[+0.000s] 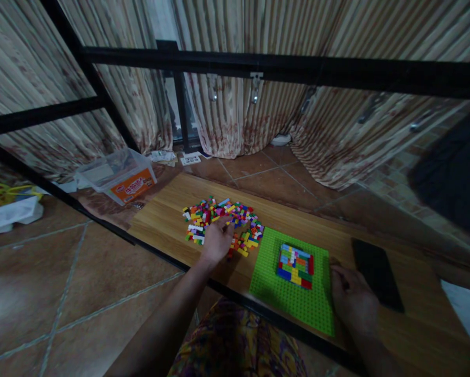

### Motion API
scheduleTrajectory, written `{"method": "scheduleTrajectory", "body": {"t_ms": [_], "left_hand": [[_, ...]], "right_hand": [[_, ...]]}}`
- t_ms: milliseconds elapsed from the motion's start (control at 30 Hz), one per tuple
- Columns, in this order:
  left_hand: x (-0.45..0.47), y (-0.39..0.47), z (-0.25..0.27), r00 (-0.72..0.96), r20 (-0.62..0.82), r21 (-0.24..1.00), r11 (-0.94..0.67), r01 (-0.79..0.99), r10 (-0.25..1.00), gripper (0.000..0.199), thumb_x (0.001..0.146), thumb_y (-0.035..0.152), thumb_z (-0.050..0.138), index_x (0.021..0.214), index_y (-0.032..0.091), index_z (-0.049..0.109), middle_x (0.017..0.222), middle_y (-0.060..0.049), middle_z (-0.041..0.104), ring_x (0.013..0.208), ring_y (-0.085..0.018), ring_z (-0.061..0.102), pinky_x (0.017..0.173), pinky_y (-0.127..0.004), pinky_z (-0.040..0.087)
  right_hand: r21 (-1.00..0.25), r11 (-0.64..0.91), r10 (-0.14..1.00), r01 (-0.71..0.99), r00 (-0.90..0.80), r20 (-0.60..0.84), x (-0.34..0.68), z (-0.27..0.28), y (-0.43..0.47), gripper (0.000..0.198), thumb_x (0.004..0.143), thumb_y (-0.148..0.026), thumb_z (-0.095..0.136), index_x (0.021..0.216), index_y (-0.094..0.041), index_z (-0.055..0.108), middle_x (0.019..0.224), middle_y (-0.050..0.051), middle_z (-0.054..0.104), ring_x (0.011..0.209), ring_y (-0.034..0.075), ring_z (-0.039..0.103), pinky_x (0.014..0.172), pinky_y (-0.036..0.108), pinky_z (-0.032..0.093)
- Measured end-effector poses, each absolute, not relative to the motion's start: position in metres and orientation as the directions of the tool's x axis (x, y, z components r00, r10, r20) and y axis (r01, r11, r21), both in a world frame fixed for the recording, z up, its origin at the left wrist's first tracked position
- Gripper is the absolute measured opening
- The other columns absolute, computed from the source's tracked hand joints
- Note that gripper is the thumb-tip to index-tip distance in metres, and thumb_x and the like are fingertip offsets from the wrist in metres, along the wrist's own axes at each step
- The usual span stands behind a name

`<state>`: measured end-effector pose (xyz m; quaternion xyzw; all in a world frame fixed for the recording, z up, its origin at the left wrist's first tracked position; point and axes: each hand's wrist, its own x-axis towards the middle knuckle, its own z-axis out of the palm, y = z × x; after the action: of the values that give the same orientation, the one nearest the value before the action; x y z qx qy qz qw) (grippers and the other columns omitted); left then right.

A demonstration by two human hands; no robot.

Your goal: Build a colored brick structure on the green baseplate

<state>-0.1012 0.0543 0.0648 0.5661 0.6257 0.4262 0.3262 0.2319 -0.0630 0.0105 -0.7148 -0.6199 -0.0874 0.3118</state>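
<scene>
The left hand (pixel 219 240) is right at the loose bricks (pixel 241 213), handily spread beside the green baseplate (pixel 288 302) and its brick build (pixel 295 267), the right hand (pixel 353 298) perhaps bracing the baseplate's edge, fingers bent, either grip impossible to tell.

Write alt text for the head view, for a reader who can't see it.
A person's left hand is at a pile of loose colored bricks on a wooden tabletop; the right hand is beside a green baseplate bearing a low multicolored brick build. Farther right lies a dark flat object; a clear bin sits left.
</scene>
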Motion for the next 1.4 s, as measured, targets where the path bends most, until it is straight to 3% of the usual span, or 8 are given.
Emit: {"method": "scheduleTrajectory", "body": {"t_ms": [267, 500, 667, 833, 900, 967, 1033, 1400], "left_hand": [[-0.133, 0.098, 0.082, -0.111, 0.140, 0.534, 0.020, 0.845, 0.984, 0.027, 0.084, 0.026, 0.054, 0.104, 0.017, 0.068, 0.103, -0.014, 0.069, 0.099, -0.028, 0.063, 0.085, -0.033, 0.045], [-0.130, 0.111, 0.086, -0.025, -0.010, 0.559, 0.026, 0.829, 1.000, 0.012, 0.075, 0.023, 0.061, 0.083, 0.017, 0.069, 0.083, -0.010, 0.070, 0.093, -0.027, 0.065, 0.085, -0.034, 0.045], [-0.136, 0.108, 0.087, -0.027, -0.019, 0.709, 0.032, 0.705, 0.999, 0.006, 0.068, 0.011, 0.061, 0.070, 0.016, 0.063, 0.067, -0.005, 0.065, 0.081, -0.023, 0.065, 0.078, -0.030, 0.046], [-0.134, 0.083, 0.083, -0.039, -0.048, 0.892, 0.060, 0.449, 0.998, 0.015, 0.075, 0.016, 0.055, 0.088, 0.014, 0.062, 0.073, -0.003, 0.067, 0.067, -0.015, 0.064, 0.067, -0.026, 0.050], [-0.130, 0.068, 0.081, -0.040, -0.129, 0.987, 0.133, 0.095, 0.991, 0.018, 0.075, 0.018, 0.057, 0.092, 0.014, 0.061, 0.079, -0.005, 0.069, 0.071, -0.014, 0.066, 0.071, -0.027, 0.052], [-0.125, 0.054, 0.080, 0.002, -0.235, 0.937, 0.227, -0.265, 0.972, 0.021, 0.070, 0.016, 0.066, 0.091, 0.012, 0.062, 0.078, -0.005, 0.069, 0.073, -0.014, 0.067, 0.076, -0.029, 0.053], [-0.121, 0.045, 0.080, 0.057, -0.286, 0.864, 0.283, -0.416, 0.957, 0.025, 0.065, 0.015, 0.073, 0.088, 0.011, 0.064, 0.075, -0.005, 0.069, 0.074, -0.016, 0.068, 0.079, -0.029, 0.053], [-0.108, 0.034, 0.091, 0.093, -0.213, 0.954, 0.228, -0.195, 0.973, 0.021, 0.069, 0.023, 0.073, 0.084, 0.014, 0.059, 0.075, -0.002, 0.070, 0.067, -0.016, 0.068, 0.063, -0.025, 0.054]], "right_hand": [[-0.336, -0.055, 0.836, 0.940, 0.227, 0.500, 0.232, 0.011, -0.063, 0.037, 0.091, -0.041, 0.042, 0.091, -0.016, 0.068, 0.088, 0.011, 0.068, 0.070, 0.020, 0.062, 0.065, 0.030, 0.047], [-0.353, -0.066, 0.837, 0.933, 0.244, 0.490, 0.234, 0.008, -0.062, 0.039, 0.091, -0.043, 0.041, 0.091, -0.016, 0.069, 0.088, 0.011, 0.068, 0.071, 0.019, 0.062, 0.065, 0.029, 0.047], [-0.323, -0.068, 0.837, 0.944, 0.230, 0.497, 0.234, 0.007, -0.062, 0.039, 0.091, -0.042, 0.041, 0.090, -0.015, 0.069, 0.089, 0.011, 0.068, 0.072, 0.019, 0.062, 0.066, 0.029, 0.047], [-0.326, -0.044, 0.831, 0.944, 0.215, 0.512, 0.234, 0.007, -0.062, 0.037, 0.091, -0.041, 0.042, 0.091, -0.015, 0.069, 0.087, 0.010, 0.068, 0.072, 0.020, 0.062, 0.067, 0.029, 0.047], [-0.320, -0.040, 0.830, 0.947, 0.210, 0.517, 0.234, 0.008, -0.062, 0.037, 0.091, -0.041, 0.041, 0.090, -0.016, 0.069, 0.086, 0.010, 0.067, 0.072, 0.019, 0.062, 0.066, 0.029, 0.047], [-0.315, -0.035, 0.827, 0.948, 0.205, 0.524, 0.234, 0.008, -0.061, 0.037, 0.091, -0.041, 0.042, 0.089, -0.015, 0.069, 0.085, 0.010, 0.067, 0.071, 0.019, 0.062, 0.066, 0.028, 0.047], [-0.315, -0.035, 0.824, 0.948, 0.206, 0.528, 0.234, 0.009, -0.061, 0.037, 0.091, -0.041, 0.042, 0.089, -0.015, 0.069, 0.086, 0.010, 0.067, 0.072, 0.019, 0.062, 0.066, 0.028, 0.047], [-0.330, -0.051, 0.824, 0.942, 0.226, 0.519, 0.233, 0.009, -0.061, 0.036, 0.090, -0.040, 0.042, 0.088, -0.015, 0.069, 0.084, 0.010, 0.067, 0.070, 0.019, 0.062, 0.065, 0.028, 0.047]]}}
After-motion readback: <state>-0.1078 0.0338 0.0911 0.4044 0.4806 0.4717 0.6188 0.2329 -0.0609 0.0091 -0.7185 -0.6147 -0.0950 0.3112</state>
